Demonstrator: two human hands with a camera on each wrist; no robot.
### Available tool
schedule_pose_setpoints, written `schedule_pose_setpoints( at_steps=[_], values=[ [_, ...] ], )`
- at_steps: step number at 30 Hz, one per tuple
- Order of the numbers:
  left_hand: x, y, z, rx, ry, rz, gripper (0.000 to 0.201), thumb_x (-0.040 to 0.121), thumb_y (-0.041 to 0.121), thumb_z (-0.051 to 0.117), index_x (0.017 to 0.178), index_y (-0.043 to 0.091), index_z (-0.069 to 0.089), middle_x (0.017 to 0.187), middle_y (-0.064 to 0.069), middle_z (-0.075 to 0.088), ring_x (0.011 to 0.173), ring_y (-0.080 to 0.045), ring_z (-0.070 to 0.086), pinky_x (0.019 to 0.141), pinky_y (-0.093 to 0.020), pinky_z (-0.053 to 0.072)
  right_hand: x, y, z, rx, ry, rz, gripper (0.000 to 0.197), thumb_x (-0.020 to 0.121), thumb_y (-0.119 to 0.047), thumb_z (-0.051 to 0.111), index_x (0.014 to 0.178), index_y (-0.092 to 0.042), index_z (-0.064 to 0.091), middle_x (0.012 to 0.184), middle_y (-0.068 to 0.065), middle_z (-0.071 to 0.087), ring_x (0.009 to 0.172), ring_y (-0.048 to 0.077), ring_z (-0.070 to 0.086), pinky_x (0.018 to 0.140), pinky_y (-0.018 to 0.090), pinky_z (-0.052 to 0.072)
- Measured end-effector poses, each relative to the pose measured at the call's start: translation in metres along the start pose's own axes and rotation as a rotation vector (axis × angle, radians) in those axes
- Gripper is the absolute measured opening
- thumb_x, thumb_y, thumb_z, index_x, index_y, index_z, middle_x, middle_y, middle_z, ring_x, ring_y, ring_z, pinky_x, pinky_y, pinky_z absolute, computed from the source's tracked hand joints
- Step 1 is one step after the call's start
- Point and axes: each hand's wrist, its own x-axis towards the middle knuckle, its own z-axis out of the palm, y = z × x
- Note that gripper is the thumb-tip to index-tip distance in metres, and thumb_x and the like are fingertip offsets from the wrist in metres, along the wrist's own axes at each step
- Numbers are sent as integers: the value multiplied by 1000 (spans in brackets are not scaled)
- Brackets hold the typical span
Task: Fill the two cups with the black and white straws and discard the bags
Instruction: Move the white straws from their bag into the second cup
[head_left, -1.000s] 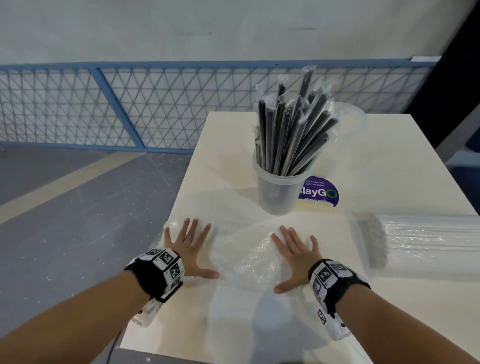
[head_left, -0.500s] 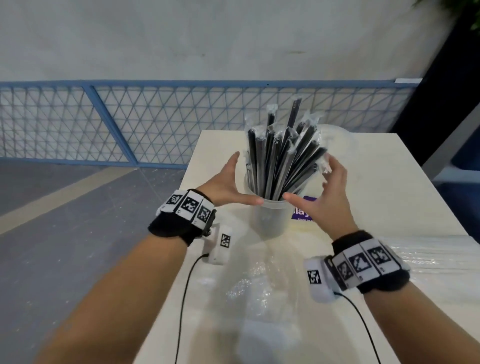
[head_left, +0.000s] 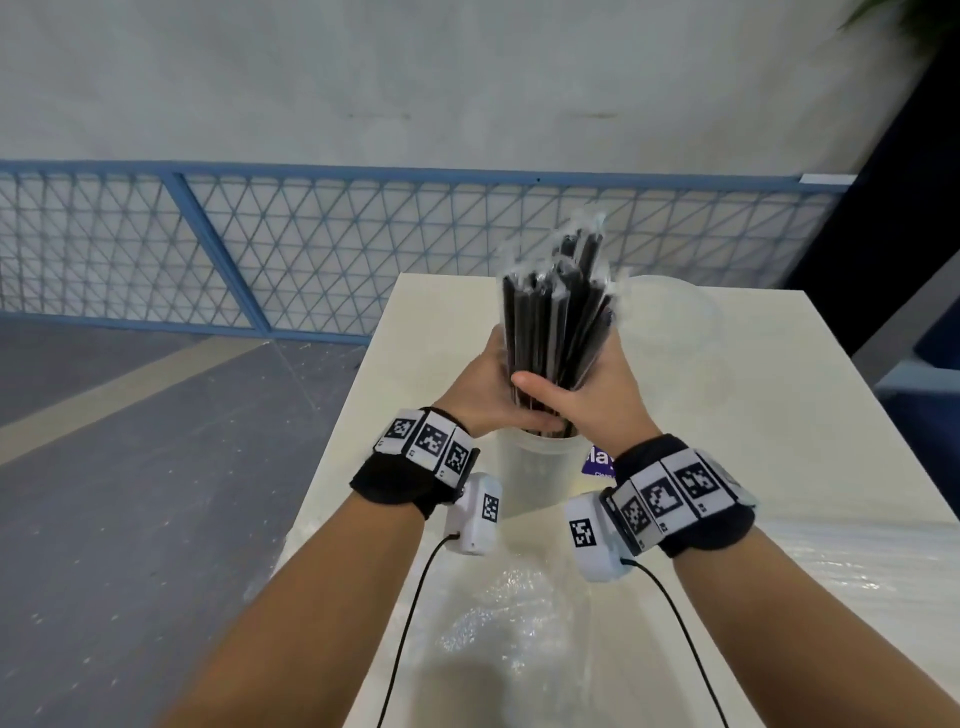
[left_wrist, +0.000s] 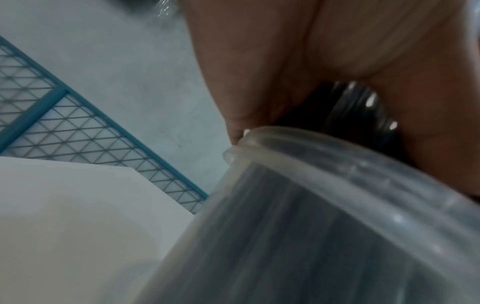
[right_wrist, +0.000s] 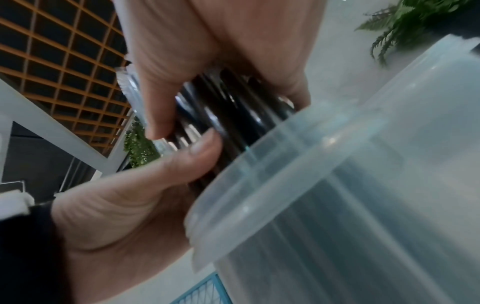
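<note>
A bundle of wrapped black straws (head_left: 556, 317) stands upright in a translucent cup (head_left: 535, 473) at the middle of the cream table (head_left: 779, 415). My left hand (head_left: 485, 384) and right hand (head_left: 582, 400) wrap round the bundle from both sides just above the cup's rim. The left wrist view shows the straws (left_wrist: 350, 107) rising from the cup (left_wrist: 311, 226) under my palm (left_wrist: 259, 61). In the right wrist view both thumbs press the straws (right_wrist: 233, 115) above the rim (right_wrist: 259, 160). A second, empty clear cup (head_left: 670, 312) stands behind to the right.
An empty clear bag (head_left: 514, 613) lies crumpled on the table in front of the cup. A bag of white straws (head_left: 852, 561) lies at the right. A purple sticker (head_left: 597, 460) sits beside the cup. The table's left edge (head_left: 363, 415) drops to grey floor before a blue mesh fence (head_left: 311, 249).
Both hands lifted off the flat empty bag, rose to the cup and closed round the fanned black straws, gathering them into a tight upright bundle.
</note>
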Motion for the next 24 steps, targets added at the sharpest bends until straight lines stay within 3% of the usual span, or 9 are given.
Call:
schedule_pose_setpoints(
  at_steps=[3,5,7,9,11,13,16,20,24],
  values=[
    [5,7,0,-123,58,58,95,48,22,88,127,19,35,111,13,56,108,-3,57,95,-24,46,3,-15,-2,40,78,-49,53,63,-51,71,104,-60,38,119,6,56,116,23,52,100,41,44],
    [7,11,-3,-170,85,84,90,49,20,88,124,23,37,111,14,56,107,1,57,95,-20,46,5,-20,-6,82,108,-114,60,68,-34,76,112,-49,39,121,5,48,117,9,48,102,24,40],
    [7,12,-7,-207,106,95,83,55,9,87,123,21,40,111,13,58,103,10,56,93,-14,45,7,-23,-12,56,139,-188,69,69,-18,78,127,-19,39,126,10,35,117,-12,34,99,4,31],
    [5,7,-10,-279,88,94,84,58,2,84,127,15,40,118,5,58,107,3,56,92,-15,46,7,-14,-19,-6,128,-188,94,66,-19,82,140,-11,24,140,16,20,124,-19,18,100,-2,21],
    [3,0,-15,-258,42,48,89,60,-2,82,134,13,34,118,5,55,105,3,54,84,-6,45,6,0,-23,28,37,-50,120,59,-34,86,143,-34,1,152,9,5,134,-12,9,111,11,18],
    [2,-7,-17,-198,-51,8,93,61,-3,81,137,12,30,113,13,51,102,6,48,76,4,40,1,12,-24,126,-111,101,132,52,-50,85,138,-49,-14,156,-1,9,141,5,20,117,38,24],
    [3,-11,-13,-163,-152,-16,95,59,-4,82,138,10,32,113,14,53,105,7,49,79,3,40,-1,20,-26,138,-319,156,136,55,-40,84,137,-46,-23,151,-3,33,132,6,41,112,38,33],
    [8,-12,-2,-199,-108,-48,106,40,23,90,133,14,40,121,-3,60,113,-10,57,97,-25,48,4,16,-21,83,-271,115,102,65,-17,83,144,-26,20,128,-2,57,116,6,56,104,34,44],
    [11,-4,-3,-262,33,8,98,42,22,90,128,9,46,120,-7,62,113,-13,59,102,-36,45,5,2,-15,138,-73,50,72,70,-16,79,126,-36,39,114,-9,60,108,5,58,98,32,46]
  ],
)
